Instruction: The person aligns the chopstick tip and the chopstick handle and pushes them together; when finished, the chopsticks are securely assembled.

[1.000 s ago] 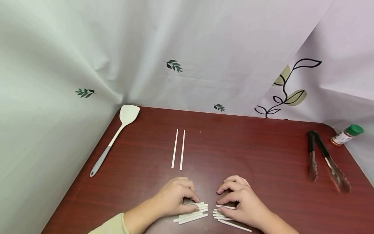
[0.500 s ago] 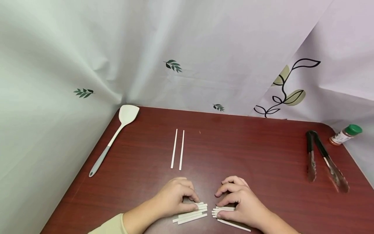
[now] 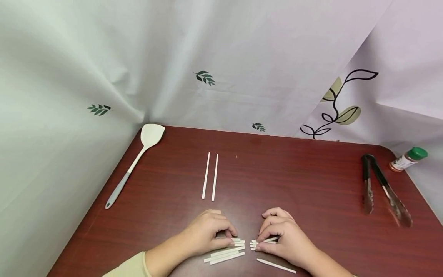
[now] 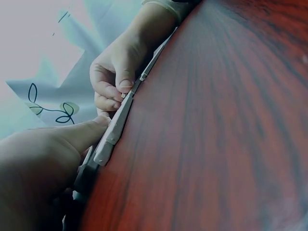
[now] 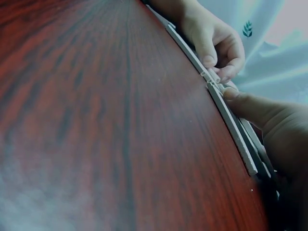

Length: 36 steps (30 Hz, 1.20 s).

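Low in the head view, my left hand (image 3: 207, 232) pinches several short white sticks (image 3: 238, 244) between thumb and fingers. Just below its thumb lie more white sticks (image 3: 227, 258), side by side on the table. Across a narrow gap, my right hand (image 3: 285, 238) holds another small bunch of white sticks (image 3: 253, 245) with bent fingers and thumb; its palm hides most of their length. One stick (image 3: 276, 266) lies apart below that hand. In the right wrist view, a white stick (image 5: 231, 127) lies along the table beside my right thumb (image 5: 252, 107).
Two longer-looking white sticks (image 3: 205, 175) lie parallel farther up the dark red table (image 3: 294, 173). A white spatula (image 3: 136, 161) with a grey handle is at the left edge. Tongs (image 3: 384, 184) and a green-capped spice jar (image 3: 408, 159) are at the right, with hanging cloth (image 3: 242, 57) behind.
My right fingers have drawn their sticks into a tighter bunch, slightly farther up the table, away from the lone stick below. My left hand has barely moved.
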Available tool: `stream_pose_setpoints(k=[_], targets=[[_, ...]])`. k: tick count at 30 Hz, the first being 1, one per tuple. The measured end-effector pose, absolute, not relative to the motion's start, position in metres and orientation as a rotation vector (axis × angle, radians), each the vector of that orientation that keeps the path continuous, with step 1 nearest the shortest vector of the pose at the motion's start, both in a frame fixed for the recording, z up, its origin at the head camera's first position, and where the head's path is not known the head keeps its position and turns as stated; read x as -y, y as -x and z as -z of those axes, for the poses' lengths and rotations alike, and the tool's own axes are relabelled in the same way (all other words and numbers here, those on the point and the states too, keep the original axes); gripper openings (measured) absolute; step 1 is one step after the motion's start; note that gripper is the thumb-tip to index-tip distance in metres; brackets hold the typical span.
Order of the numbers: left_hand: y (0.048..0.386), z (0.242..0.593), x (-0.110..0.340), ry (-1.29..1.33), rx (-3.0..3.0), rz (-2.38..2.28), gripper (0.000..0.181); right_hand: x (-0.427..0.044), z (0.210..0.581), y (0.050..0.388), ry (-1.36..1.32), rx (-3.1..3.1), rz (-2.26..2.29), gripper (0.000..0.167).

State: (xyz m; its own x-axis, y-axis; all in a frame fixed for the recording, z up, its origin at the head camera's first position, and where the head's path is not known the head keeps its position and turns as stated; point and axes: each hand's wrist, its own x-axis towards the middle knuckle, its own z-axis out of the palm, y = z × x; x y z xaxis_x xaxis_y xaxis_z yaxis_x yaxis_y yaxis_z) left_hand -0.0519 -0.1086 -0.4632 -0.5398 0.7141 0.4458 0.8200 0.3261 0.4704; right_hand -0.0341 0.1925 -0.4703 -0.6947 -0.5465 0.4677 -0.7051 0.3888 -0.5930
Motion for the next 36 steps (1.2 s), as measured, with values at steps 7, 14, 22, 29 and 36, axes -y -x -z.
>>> stream_pose_setpoints(k=[7,14,22,29,36], targets=[[0.052,0.466,0.109,1.345,2.402,1.081,0.009,-0.190,0.469,0.034,-1.027,2.379,-1.248,0.033],[0.052,0.467,0.107,1.327,2.304,1.291,0.015,-0.188,0.470,0.029,-0.861,2.349,-1.344,0.034],[0.052,0.464,0.106,1.364,2.284,1.253,0.016,-0.187,0.471,0.035,-1.104,2.219,-1.271,0.009],[0.055,0.465,0.104,1.511,2.104,1.260,0.009,-0.183,0.466,0.041,-1.324,2.038,-1.204,0.008],[0.054,0.468,0.101,1.557,2.011,1.267,0.013,-0.179,0.463,0.043,-1.394,1.956,-1.237,0.010]])
